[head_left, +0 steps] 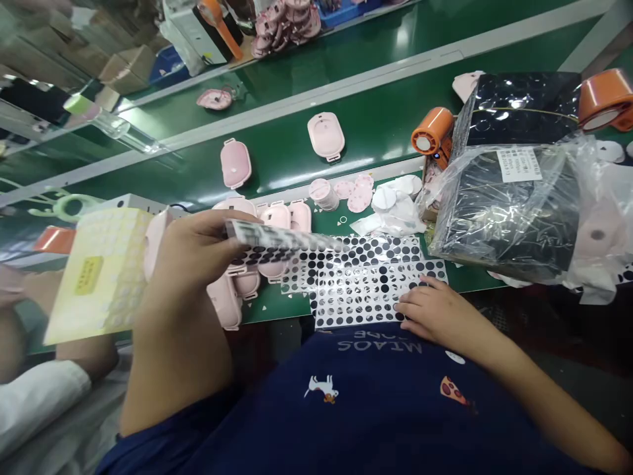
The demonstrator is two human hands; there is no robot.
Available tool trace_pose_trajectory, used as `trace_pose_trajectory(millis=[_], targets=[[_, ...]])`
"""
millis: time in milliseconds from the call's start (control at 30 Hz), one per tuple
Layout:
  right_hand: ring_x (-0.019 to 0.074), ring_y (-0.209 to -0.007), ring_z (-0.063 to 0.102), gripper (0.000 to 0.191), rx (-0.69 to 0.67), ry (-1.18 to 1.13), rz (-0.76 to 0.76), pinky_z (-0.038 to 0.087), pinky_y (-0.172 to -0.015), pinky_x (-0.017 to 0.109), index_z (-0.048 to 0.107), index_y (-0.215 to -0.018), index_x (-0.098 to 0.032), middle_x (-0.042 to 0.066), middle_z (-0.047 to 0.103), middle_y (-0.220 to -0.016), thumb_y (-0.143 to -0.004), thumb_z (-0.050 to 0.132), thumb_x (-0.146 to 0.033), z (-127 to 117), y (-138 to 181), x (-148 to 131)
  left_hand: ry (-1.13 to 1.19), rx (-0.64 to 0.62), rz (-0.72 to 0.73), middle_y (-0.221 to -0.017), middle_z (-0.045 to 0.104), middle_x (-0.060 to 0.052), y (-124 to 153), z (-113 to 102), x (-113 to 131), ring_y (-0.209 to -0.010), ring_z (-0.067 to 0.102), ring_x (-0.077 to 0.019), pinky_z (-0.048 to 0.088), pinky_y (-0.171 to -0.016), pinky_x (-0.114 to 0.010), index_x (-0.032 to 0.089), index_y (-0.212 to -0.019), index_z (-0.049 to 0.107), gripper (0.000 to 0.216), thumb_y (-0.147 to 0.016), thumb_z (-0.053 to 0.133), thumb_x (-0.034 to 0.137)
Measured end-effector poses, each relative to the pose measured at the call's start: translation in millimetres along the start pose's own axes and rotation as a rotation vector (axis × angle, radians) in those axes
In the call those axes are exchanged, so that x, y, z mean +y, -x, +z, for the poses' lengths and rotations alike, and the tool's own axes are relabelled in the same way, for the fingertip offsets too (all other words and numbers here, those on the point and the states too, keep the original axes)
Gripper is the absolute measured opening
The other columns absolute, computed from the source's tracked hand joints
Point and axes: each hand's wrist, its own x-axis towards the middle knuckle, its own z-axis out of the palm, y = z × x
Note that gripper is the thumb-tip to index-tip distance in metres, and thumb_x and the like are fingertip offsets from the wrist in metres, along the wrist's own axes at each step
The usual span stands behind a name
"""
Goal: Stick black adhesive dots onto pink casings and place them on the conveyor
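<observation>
My left hand (192,247), raised over the left of the bench, pinches the edge of a sheet of black round stickers (281,239), which is tilted and partly blurred. Beneath it, more sticker sheets (356,290) with rows of black dots and some bare spots lie at the bench's front edge. My right hand (435,307) rests with fingers stretched out on the right edge of these sheets. Pink oval cases (225,300) lie close to my left hand, partly hidden by it and the raised sheet.
Right of the sheets stands a box with plastic-wrapped black material (519,211), beside an orange handheld device (432,132). White and pink discs (324,193) lie behind the sheets. At left are a pale yellow dotted sheet (111,270) and a co-worker's arm (39,290).
</observation>
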Motion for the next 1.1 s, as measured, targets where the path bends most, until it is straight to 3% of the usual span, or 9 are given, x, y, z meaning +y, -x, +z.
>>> trace_pose_trajectory(millis=[67, 167, 367, 500, 633, 767, 867, 1000, 1100], targets=[[0.018, -0.083, 0.071, 0.013, -0.073, -0.121, 0.032, 0.051, -0.092, 0.038, 0.074, -0.104, -0.029, -0.001, 0.078, -0.096, -0.092, 0.069, -0.03, -20, -15, 0, 0.096, 0.001, -0.091, -0.056, 0.065, 0.003, 3, -6, -2, -0.056, 0.054, -0.0136, 0.04, -0.05, -0.022, 0.021, -0.062, 0.073, 0.025, -0.056, 0.084, 0.043], [0.0192, -0.092, 0.071, 0.024, -0.054, -0.164, 0.07, 0.052, -0.087, 0.036, 0.073, -0.113, -0.031, -0.001, 0.078, -0.104, -0.096, 0.059, -0.022, -30, -57, 6, 0.186, -0.098, -0.172, -0.054, 0.063, 0.001, 5, -7, -9, -0.051, 0.052, -0.0129, 0.04, -0.046, -0.023, 0.019, -0.059, 0.071, 0.029, -0.053, 0.087, 0.041], [0.0264, -0.107, 0.062, 0.043, -0.208, 0.121, 0.299, 0.047, -0.085, 0.039, 0.072, -0.115, -0.02, 0.011, 0.071, -0.118, -0.088, 0.047, 0.002, 15, -142, 19, 0.4, -0.047, -0.257, -0.067, 0.074, -0.002, 13, -4, -38, -0.058, 0.064, -0.0169, 0.053, -0.05, -0.027, 0.017, -0.072, 0.074, 0.04, -0.048, 0.093, 0.043], [0.0293, -0.104, 0.06, 0.034, -0.252, 0.164, 0.347, 0.042, -0.087, 0.043, 0.071, -0.11, -0.016, 0.015, 0.069, -0.11, -0.086, 0.05, -0.003, 27, -160, 21, 0.418, 0.006, -0.264, -0.078, 0.079, -0.004, 23, -15, -56, -0.068, 0.068, -0.0184, 0.056, -0.057, -0.027, 0.016, -0.081, 0.076, 0.048, -0.049, 0.095, 0.046], [0.027, -0.098, 0.059, 0.028, -0.287, 0.157, 0.362, 0.038, -0.087, 0.043, 0.071, -0.094, -0.018, 0.011, 0.069, -0.102, -0.083, 0.051, -0.002, 15, -163, 21, 0.447, 0.073, -0.286, -0.083, 0.08, -0.004, 29, -28, -68, -0.071, 0.067, -0.018, 0.056, -0.062, -0.028, 0.015, -0.083, 0.077, 0.05, -0.05, 0.096, 0.048], [0.0254, -0.097, 0.059, 0.025, 0.039, 0.211, 0.381, 0.036, -0.1, 0.047, 0.066, -0.092, -0.019, 0.01, 0.069, -0.098, -0.091, 0.044, -0.008, -22, -157, 5, 0.568, 0.027, -0.238, -0.079, 0.078, -0.003, 26, -25, -73, -0.068, 0.067, -0.0186, 0.056, -0.06, -0.028, 0.02, -0.084, 0.077, 0.048, -0.052, 0.094, 0.052], [0.0225, -0.083, 0.061, 0.023, 0.315, 0.159, 0.412, 0.043, -0.093, 0.044, 0.064, -0.094, -0.02, 0.006, 0.067, -0.084, -0.097, 0.041, -0.016, -57, -143, -11, 0.637, 0.026, -0.222, -0.077, 0.078, -0.004, 19, -13, -74, -0.068, 0.068, -0.0204, 0.057, -0.059, -0.03, 0.021, -0.087, 0.077, 0.049, -0.053, 0.093, 0.052], [0.0208, -0.092, 0.065, 0.018, 0.671, -0.302, 0.375, 0.053, -0.081, 0.037, 0.055, -0.113, -0.025, 0.005, 0.068, -0.1, -0.101, 0.045, -0.033, -74, -124, -18, 0.766, 0.105, -0.111, -0.092, 0.08, -0.005, 7, 16, -65, -0.081, 0.072, -0.0227, 0.061, -0.073, -0.035, 0.022, -0.093, 0.076, 0.042, -0.063, 0.09, 0.049], [0.0195, -0.09, 0.069, 0.024, 0.733, -0.723, 0.382, 0.058, -0.079, 0.036, 0.048, -0.119, -0.027, 0.004, 0.07, -0.098, -0.099, 0.048, -0.04, -58, -117, -13, 0.884, 0.095, -0.053, -0.101, 0.079, -0.004, 6, 49, -50, -0.09, 0.074, -0.0237, 0.062, -0.083, -0.038, 0.024, -0.101, 0.075, 0.045, -0.067, 0.088, 0.051]])
